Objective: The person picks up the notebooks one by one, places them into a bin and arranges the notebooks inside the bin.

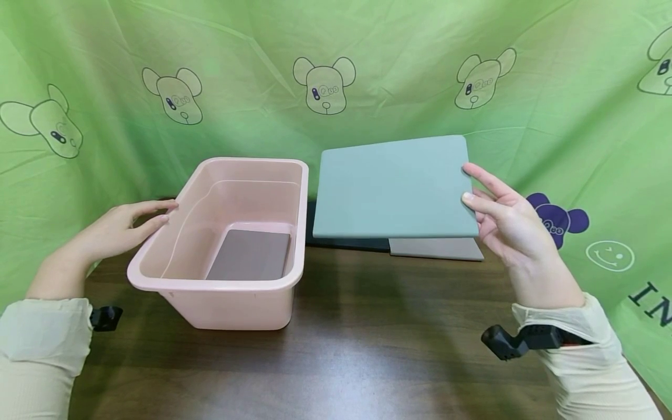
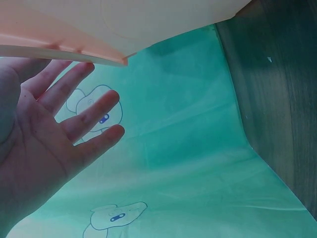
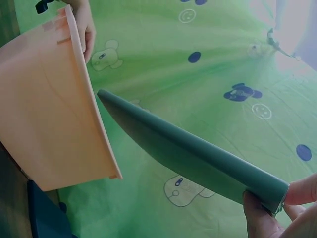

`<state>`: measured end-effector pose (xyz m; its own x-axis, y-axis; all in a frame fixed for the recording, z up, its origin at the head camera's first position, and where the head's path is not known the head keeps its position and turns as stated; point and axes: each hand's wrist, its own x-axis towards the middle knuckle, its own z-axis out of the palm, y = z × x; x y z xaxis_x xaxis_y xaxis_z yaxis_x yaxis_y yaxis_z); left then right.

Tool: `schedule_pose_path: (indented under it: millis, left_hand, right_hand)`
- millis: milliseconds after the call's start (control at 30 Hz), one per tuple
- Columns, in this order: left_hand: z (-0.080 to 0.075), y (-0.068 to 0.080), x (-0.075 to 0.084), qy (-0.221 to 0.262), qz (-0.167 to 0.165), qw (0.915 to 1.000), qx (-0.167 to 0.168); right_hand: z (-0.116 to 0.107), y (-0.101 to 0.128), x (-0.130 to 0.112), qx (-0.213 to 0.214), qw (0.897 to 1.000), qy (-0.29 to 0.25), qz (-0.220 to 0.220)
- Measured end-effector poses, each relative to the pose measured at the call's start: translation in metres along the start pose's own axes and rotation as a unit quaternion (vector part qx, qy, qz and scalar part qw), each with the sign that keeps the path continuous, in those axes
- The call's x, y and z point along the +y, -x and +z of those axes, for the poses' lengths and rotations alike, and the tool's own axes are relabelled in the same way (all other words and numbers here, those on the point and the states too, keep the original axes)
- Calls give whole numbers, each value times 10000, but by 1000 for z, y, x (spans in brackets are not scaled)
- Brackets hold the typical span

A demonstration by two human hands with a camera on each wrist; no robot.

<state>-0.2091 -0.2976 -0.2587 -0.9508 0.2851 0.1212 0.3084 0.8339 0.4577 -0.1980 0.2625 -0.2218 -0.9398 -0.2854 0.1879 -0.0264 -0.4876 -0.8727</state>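
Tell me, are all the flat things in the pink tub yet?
Not yet. One grey pad already lies flat in the tub. The right hand pinches the green pad by its edge, lifted above the table, while the left hand rests on the tub's rim. Another grey pad and something dark beneath still lie on the table.

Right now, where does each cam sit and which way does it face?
Head: on the head, looking forward and down at the table; both hands and sleeves show.
Left wrist: under the left hand, facing the green backdrop below the pink tub rim.
Right wrist: by the right hand, looking along the green tablet case.
Shared: the tub shows in all three.
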Motion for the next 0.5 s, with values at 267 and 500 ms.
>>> schedule_pose_path:
  millis: [267, 500]
  left_hand:
    - [0, 0, -1, -8, 27, 10000, 5]
    - [0, 0, -1, -23, 68, 10000, 40]
  right_hand:
    - [5, -5, -2, -22, 9999, -79, 57]
    - [8, -9, -4, -66, 10000, -21, 59]
